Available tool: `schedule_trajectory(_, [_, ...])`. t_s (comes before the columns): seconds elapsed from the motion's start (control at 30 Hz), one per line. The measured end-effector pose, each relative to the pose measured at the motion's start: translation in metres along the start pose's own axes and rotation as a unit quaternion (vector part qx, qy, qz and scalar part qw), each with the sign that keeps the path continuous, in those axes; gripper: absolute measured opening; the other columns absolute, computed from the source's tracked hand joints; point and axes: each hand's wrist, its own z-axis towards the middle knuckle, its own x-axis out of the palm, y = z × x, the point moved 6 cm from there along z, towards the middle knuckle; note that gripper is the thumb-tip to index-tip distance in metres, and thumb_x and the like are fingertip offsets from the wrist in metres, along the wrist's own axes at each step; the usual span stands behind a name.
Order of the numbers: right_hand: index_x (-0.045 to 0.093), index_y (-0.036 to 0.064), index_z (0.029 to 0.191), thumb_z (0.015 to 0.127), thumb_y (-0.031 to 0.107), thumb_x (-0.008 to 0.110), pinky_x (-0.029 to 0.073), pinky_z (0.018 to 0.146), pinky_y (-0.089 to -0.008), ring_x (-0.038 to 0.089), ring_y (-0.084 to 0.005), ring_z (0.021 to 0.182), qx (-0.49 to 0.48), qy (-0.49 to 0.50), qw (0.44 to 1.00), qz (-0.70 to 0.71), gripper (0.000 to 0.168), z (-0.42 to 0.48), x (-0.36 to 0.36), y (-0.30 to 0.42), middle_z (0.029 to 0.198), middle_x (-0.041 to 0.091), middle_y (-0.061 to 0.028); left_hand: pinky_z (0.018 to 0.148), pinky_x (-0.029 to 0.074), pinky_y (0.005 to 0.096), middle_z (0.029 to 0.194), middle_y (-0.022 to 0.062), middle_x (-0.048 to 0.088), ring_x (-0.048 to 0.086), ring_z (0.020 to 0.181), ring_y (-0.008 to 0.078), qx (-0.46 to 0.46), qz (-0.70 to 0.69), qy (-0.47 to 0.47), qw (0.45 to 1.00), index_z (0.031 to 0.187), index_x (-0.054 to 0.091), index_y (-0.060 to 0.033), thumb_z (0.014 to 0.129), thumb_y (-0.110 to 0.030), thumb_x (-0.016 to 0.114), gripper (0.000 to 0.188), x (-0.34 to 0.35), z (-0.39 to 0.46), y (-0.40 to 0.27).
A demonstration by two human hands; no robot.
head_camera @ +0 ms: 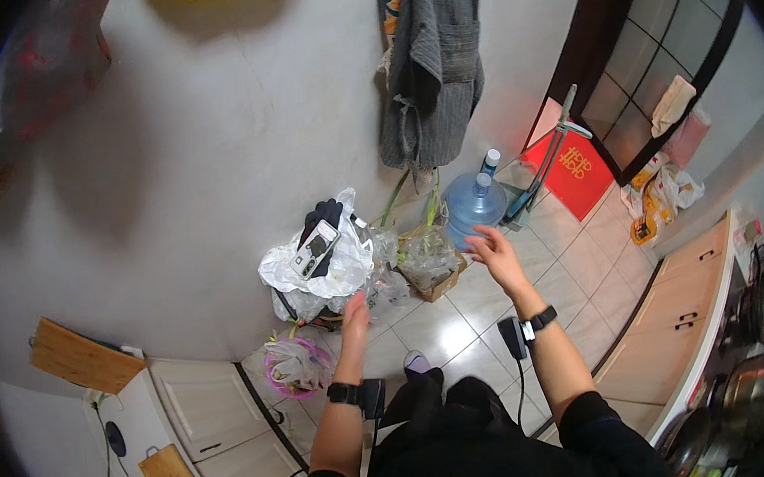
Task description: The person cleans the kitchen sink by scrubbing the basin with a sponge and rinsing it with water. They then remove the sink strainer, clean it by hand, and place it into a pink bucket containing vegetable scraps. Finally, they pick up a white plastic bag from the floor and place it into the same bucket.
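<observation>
My left hand is raised in front of me, seen nearly edge-on, just below a heap of white and clear plastic bags. On the heap lies a phone in a patterned case, resting on black gloves. My right hand is held out with its fingers apart and slightly bent, and nothing shows in it. From this view it overlaps the lower edge of a large blue water bottle; contact cannot be told. A cardboard box with clear bags stands between the hands, farther off. Both wrists wear black straps with small devices.
A pink basket holding plastic bags stands at left, near white cabinets. A broom and dustpan lean beside a red mat. Grey cloth hangs on the wall. Pans line the right counter; wooden boards are at left.
</observation>
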Motion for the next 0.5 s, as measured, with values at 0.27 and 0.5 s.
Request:
schedule_trajectory(0.27, [0.032,0.001,0.125,0.077,0.032,0.065,0.043,0.077,-0.0308,0.052,-0.0189,0.089,-0.041,-0.077,0.992,-0.093,0.065,0.187,0.025,0.048,0.112,0.049,-0.0122,0.099,0.026,0.0315,0.134,0.0119,0.033,0.032,0.122,0.0207,0.106,0.05,0.082,0.99,0.132,0.03,-0.0053,0.087,-0.022,0.046,0.05,0.106,0.043,-0.068])
schedule_trajectory(0.5, [0.055,-0.003,0.077,0.078,0.029,0.062,0.04,0.07,-0.0369,0.049,-0.0301,0.077,-0.284,-0.211,0.863,-0.361,0.033,0.24,0.039,0.086,0.092,0.056,-0.0188,0.105,0.015,0.0393,0.141,0.0156,0.02,0.011,0.132,0.0326,0.175,0.173,-0.008,0.969,0.136,0.023,-0.0147,0.089,-0.028,0.043,0.053,0.108,0.046,-0.097])
